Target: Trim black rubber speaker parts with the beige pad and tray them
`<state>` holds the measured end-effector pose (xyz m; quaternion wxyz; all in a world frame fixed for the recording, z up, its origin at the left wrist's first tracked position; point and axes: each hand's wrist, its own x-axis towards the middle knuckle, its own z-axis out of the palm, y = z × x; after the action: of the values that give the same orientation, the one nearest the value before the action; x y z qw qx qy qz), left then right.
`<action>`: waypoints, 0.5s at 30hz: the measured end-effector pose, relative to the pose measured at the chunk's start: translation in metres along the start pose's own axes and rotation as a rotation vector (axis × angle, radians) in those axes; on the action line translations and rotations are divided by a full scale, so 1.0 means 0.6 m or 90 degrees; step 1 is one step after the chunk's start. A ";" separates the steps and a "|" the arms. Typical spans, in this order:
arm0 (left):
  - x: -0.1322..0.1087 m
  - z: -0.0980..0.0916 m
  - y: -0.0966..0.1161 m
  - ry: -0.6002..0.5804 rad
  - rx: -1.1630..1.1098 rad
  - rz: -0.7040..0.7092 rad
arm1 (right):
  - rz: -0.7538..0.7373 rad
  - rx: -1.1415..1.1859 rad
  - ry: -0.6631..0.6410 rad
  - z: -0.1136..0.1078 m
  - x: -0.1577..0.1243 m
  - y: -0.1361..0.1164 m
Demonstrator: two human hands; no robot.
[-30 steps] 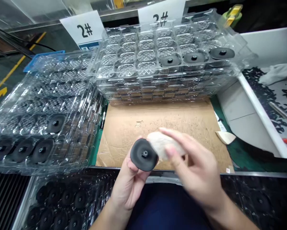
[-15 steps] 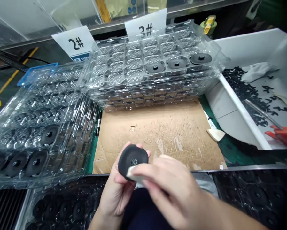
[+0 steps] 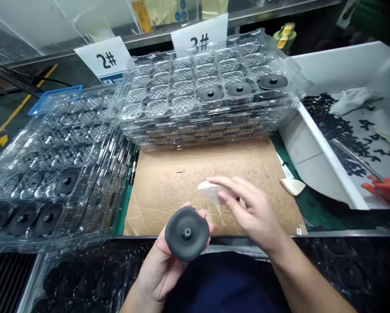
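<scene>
My left hand (image 3: 160,265) is closed around a black rounded-square disc (image 3: 198,230), a dished part with a small metal nut-like piece at its centre. The disc's dished side faces up, and my fingertips wrap its far edge. Above and to the right of it, my right hand (image 3: 250,208) pinches a folded white wiping cloth (image 3: 211,190). The cloth is apart from the disc and hangs over the cardboard sheet (image 3: 162,169).
Transparent trays (image 3: 183,104) with several black discs are stacked behind the cardboard; another tray stack (image 3: 94,165) stands left. At right, a white bin (image 3: 335,161) holds small black pieces and a red-handled tool (image 3: 382,187). A cream wedge (image 3: 292,187) lies beside the cardboard.
My right hand has lifted off the disc with the cloth, moving up and away over the cardboard. My left hand has shifted slightly right, and the disc's whole face now shows.
</scene>
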<state>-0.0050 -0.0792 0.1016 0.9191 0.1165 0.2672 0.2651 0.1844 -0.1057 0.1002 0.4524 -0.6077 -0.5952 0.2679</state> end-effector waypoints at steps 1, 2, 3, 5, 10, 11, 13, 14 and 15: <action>-0.001 -0.001 0.002 -0.008 -0.009 -0.007 | 0.048 -0.017 0.013 0.007 -0.015 0.023; -0.001 -0.002 0.002 -0.015 -0.015 -0.009 | 0.081 -0.037 0.006 0.017 -0.031 0.047; 0.000 -0.002 0.001 -0.022 -0.022 -0.009 | 0.096 -0.054 -0.015 0.027 -0.045 0.069; 0.004 -0.003 -0.002 -0.032 -0.031 -0.007 | 0.100 -0.070 -0.057 0.042 -0.066 0.099; 0.012 0.002 -0.014 -0.017 -0.013 -0.013 | 0.069 -0.075 0.006 0.015 -0.044 0.033; 0.012 0.003 -0.015 -0.014 -0.008 -0.012 | 0.007 -0.069 0.021 0.005 -0.033 0.005; 0.012 0.005 -0.016 0.004 0.010 -0.002 | -0.167 -0.068 -0.014 -0.009 -0.015 -0.046; 0.012 0.006 -0.016 0.021 0.022 0.008 | -0.209 -0.078 -0.041 -0.012 -0.009 -0.064; 0.011 0.006 -0.015 0.039 0.034 0.021 | -0.203 -0.098 -0.068 -0.011 -0.005 -0.077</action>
<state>0.0058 -0.0832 0.0988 0.9026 0.1371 0.3005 0.2762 0.1676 -0.1157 0.1426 0.4091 -0.5235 -0.7260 0.1778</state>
